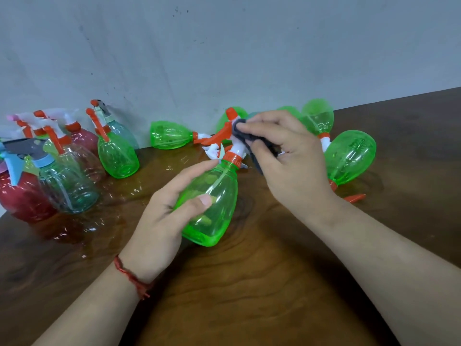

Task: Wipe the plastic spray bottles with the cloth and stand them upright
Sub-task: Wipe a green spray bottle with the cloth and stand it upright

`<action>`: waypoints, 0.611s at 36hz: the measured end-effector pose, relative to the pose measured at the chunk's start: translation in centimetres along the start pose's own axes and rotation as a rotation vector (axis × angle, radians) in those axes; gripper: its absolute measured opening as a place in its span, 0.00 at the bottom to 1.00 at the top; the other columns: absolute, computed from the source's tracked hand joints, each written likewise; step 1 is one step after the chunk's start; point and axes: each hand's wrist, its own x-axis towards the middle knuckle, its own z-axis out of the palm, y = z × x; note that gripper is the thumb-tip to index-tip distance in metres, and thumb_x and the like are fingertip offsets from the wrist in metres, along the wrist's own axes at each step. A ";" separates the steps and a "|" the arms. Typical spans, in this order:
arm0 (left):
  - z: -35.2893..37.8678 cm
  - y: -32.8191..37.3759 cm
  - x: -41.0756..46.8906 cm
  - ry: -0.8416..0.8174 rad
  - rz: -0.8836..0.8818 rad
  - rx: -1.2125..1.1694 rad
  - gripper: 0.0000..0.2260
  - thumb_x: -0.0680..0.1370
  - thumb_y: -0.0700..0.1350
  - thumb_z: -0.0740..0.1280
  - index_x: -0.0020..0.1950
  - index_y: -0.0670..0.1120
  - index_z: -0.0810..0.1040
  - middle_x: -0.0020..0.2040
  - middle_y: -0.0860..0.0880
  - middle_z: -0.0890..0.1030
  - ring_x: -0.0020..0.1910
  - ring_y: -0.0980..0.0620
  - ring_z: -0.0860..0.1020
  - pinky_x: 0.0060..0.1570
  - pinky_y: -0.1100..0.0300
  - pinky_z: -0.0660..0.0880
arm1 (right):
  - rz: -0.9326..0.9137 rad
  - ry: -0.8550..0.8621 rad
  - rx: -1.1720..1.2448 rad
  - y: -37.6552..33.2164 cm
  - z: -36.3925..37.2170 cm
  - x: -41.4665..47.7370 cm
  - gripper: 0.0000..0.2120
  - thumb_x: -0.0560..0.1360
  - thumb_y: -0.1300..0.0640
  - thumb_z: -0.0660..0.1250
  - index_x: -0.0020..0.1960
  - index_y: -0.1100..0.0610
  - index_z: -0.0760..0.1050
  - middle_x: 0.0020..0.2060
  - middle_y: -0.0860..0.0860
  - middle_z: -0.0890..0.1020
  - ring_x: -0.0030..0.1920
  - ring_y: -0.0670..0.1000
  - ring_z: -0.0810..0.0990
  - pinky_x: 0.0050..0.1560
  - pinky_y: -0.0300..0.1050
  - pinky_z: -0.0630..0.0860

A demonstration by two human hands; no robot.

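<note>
My left hand [169,216] grips the body of a green spray bottle [217,203], holding it tilted above the brown table [249,283]. Its orange and white spray head [230,136] points away from me. My right hand [287,156] pinches a dark grey cloth [252,141] around that spray head. Several green bottles lie on their sides behind my hands, one [171,134] by the wall and another [349,156] at the right. At the left, several bottles stand upright, among them a green one [117,153], a clear one [67,186] and a red one [22,198].
A pale grey wall [224,58] closes the table's far side. The table's left edge [5,216] runs beside the standing group. Bare wood lies in front of my forearms and at the far right.
</note>
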 end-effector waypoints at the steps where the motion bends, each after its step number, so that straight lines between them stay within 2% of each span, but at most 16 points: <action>1: 0.0 0.0 0.0 0.001 0.001 -0.014 0.23 0.77 0.39 0.66 0.73 0.45 0.79 0.67 0.53 0.84 0.64 0.59 0.82 0.59 0.71 0.75 | -0.039 -0.024 -0.019 -0.1 0.1 -0.1 0.15 0.79 0.71 0.69 0.59 0.57 0.87 0.57 0.51 0.83 0.60 0.50 0.83 0.61 0.47 0.79; 4: 0.0 0.0 0.0 0.006 -0.005 -0.051 0.23 0.77 0.39 0.65 0.73 0.45 0.79 0.66 0.51 0.84 0.65 0.55 0.82 0.60 0.66 0.77 | -0.147 -0.068 -0.116 -0.1 0.0 -0.1 0.15 0.79 0.70 0.70 0.59 0.56 0.88 0.58 0.49 0.84 0.60 0.55 0.81 0.64 0.46 0.76; 8: 0.0 -0.3 0.0 -0.002 -0.052 -0.153 0.22 0.77 0.41 0.65 0.71 0.50 0.82 0.67 0.44 0.84 0.66 0.41 0.82 0.66 0.47 0.79 | -0.060 0.007 -0.089 0.2 -0.4 0.3 0.15 0.80 0.69 0.68 0.60 0.55 0.87 0.57 0.49 0.83 0.60 0.50 0.82 0.64 0.49 0.78; 9: 0.1 -0.4 0.1 -0.011 -0.060 -0.160 0.22 0.77 0.41 0.65 0.71 0.51 0.83 0.66 0.43 0.84 0.65 0.40 0.83 0.65 0.47 0.79 | -0.033 0.020 -0.073 0.3 -0.5 0.4 0.15 0.80 0.69 0.68 0.60 0.55 0.87 0.57 0.49 0.83 0.60 0.49 0.82 0.64 0.47 0.79; 11: 0.3 -0.4 0.0 -0.017 -0.070 -0.160 0.22 0.77 0.41 0.65 0.71 0.49 0.82 0.64 0.44 0.85 0.62 0.44 0.84 0.60 0.54 0.81 | -0.049 0.008 -0.087 0.1 -0.3 0.1 0.15 0.80 0.69 0.69 0.60 0.56 0.87 0.57 0.49 0.84 0.61 0.50 0.82 0.64 0.48 0.78; 13: 0.4 -0.2 -0.1 -0.020 -0.064 -0.140 0.23 0.77 0.39 0.65 0.72 0.45 0.81 0.62 0.49 0.86 0.59 0.52 0.85 0.55 0.63 0.80 | -0.160 -0.049 -0.140 -0.2 0.0 -0.3 0.14 0.79 0.69 0.70 0.60 0.56 0.87 0.58 0.49 0.84 0.60 0.55 0.81 0.64 0.49 0.77; 15: 0.4 -0.1 -0.2 -0.021 -0.051 -0.104 0.22 0.77 0.39 0.65 0.72 0.43 0.80 0.62 0.52 0.86 0.59 0.56 0.84 0.54 0.67 0.79 | -0.234 -0.092 -0.174 -0.2 0.2 -0.4 0.14 0.80 0.68 0.70 0.60 0.56 0.87 0.58 0.50 0.85 0.59 0.57 0.81 0.64 0.47 0.76; 19: 0.3 -0.1 -0.2 -0.015 -0.044 -0.112 0.22 0.77 0.39 0.65 0.71 0.43 0.81 0.62 0.49 0.86 0.60 0.52 0.85 0.55 0.64 0.80 | -0.088 0.020 -0.163 0.3 -0.5 0.4 0.15 0.80 0.68 0.69 0.60 0.55 0.87 0.57 0.48 0.83 0.60 0.52 0.81 0.63 0.48 0.77; 22: 0.3 -0.2 -0.1 0.021 -0.041 -0.143 0.22 0.77 0.40 0.65 0.71 0.46 0.82 0.64 0.45 0.86 0.62 0.45 0.84 0.57 0.58 0.81 | -0.048 -0.017 -0.090 0.3 -0.4 0.3 0.15 0.80 0.69 0.68 0.59 0.56 0.88 0.57 0.50 0.84 0.59 0.49 0.83 0.61 0.43 0.79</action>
